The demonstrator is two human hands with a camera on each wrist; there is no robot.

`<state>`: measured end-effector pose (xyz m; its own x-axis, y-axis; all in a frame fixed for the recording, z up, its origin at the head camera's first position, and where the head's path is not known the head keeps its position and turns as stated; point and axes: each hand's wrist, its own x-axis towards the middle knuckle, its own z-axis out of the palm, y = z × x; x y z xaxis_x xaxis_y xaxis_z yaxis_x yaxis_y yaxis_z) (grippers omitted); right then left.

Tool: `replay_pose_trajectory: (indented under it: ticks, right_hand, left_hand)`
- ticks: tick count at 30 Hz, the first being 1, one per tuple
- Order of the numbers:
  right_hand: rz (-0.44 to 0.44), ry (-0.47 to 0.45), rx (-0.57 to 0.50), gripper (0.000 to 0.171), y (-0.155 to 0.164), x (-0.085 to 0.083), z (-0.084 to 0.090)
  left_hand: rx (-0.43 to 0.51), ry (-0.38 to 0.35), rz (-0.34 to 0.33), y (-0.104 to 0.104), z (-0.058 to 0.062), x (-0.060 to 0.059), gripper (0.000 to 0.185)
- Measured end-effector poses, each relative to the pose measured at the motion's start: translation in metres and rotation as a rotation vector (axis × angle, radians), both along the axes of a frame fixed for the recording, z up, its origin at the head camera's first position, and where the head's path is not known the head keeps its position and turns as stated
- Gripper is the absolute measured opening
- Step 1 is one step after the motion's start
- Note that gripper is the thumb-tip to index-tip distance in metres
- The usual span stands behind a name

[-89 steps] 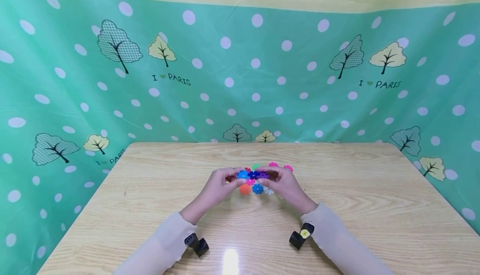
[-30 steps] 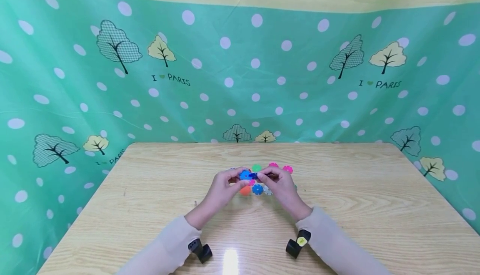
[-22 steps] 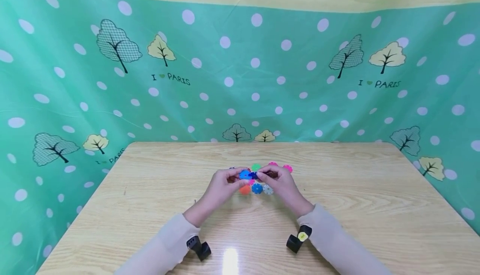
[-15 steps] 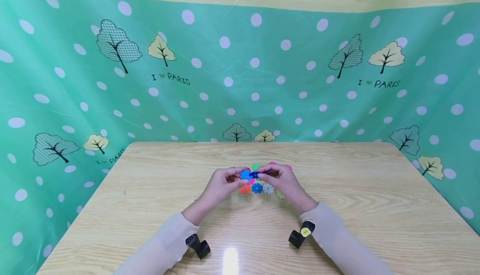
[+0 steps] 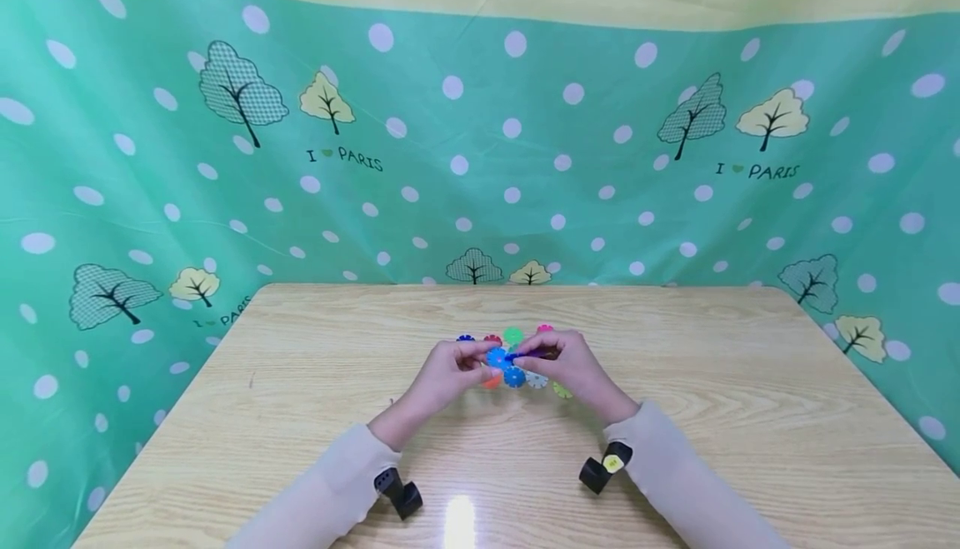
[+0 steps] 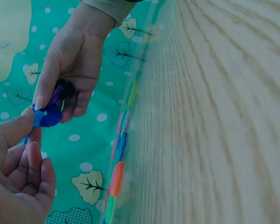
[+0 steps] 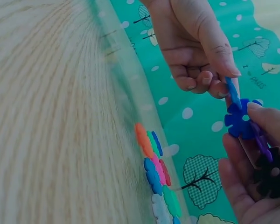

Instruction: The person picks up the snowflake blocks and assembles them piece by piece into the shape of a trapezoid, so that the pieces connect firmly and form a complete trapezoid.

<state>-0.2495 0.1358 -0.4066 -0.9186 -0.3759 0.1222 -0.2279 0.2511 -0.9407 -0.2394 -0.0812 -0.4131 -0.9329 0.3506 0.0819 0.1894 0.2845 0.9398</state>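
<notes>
Both hands meet over the middle of the wooden table [image 5: 315,382]. My left hand [image 5: 483,360] pinches a light blue flower-shaped disc [image 5: 496,357] [image 6: 47,116] between thumb and fingers. My right hand [image 5: 527,356] grips a short chain of joined discs: a dark blue disc [image 7: 240,119], a purple disc [image 7: 262,145] and a black disc [image 7: 270,171] against the palm. The light blue disc [image 7: 231,90] touches the dark blue one edge to edge. Both hands hover just above the loose discs.
Loose discs lie under and behind the hands: orange [image 5: 491,381], blue [image 5: 514,377], white [image 5: 537,380], yellow-green [image 5: 562,390], green [image 5: 513,335], red [image 5: 492,338], pink [image 5: 545,329]. A green dotted cloth [image 5: 150,199] hangs round the table.
The hands have drawn closer together and sunk slightly toward the table, holding the disc pieces throughout. The right hand now hides the far-right pink disc.
</notes>
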Motion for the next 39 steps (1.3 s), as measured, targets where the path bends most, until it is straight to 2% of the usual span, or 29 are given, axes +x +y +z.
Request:
replay_pose_trajectory:
  ticks: [5,10,17,19,23,27,30,35,39]
  right_hand:
    - [-0.022,0.005,-0.012,0.016,0.002,-0.004,-0.006]
    - [-0.032,0.002,-0.035,0.017,0.002,-0.004,-0.005]
    - [-0.044,-0.013,-0.029,0.017,0.002,-0.004,-0.005]
    - [-0.050,-0.018,-0.033,0.016,0.003,-0.005,-0.005]
    - [-0.053,-0.020,-0.053,0.016,0.006,-0.005,-0.006]
    - [-0.050,-0.017,-0.058,0.016,0.006,-0.006,-0.008]
    - [-0.049,-0.021,-0.057,0.016,0.006,-0.006,-0.010]
    - [-0.054,-0.018,-0.052,0.017,0.005,-0.004,-0.009]
    - [-0.051,-0.015,-0.052,0.018,0.005,-0.003,-0.008]
  left_hand:
    - [-0.004,-0.006,0.027,-0.006,-0.003,-0.005,0.038]
    - [0.026,-0.041,0.100,-0.015,-0.010,-0.015,0.037]
    - [0.096,-0.170,0.235,-0.024,-0.014,-0.028,0.034]
    - [0.114,-0.205,0.258,-0.027,-0.019,-0.035,0.035]
    - [0.097,-0.218,0.281,-0.029,-0.024,-0.045,0.036]
    - [0.044,-0.190,0.284,-0.030,-0.030,-0.053,0.035]
    - [-0.030,-0.141,0.265,-0.030,-0.035,-0.058,0.034]
    - [-0.173,-0.003,0.194,-0.032,-0.036,-0.058,0.036]
    - [-0.229,0.058,0.168,-0.032,-0.035,-0.058,0.037]
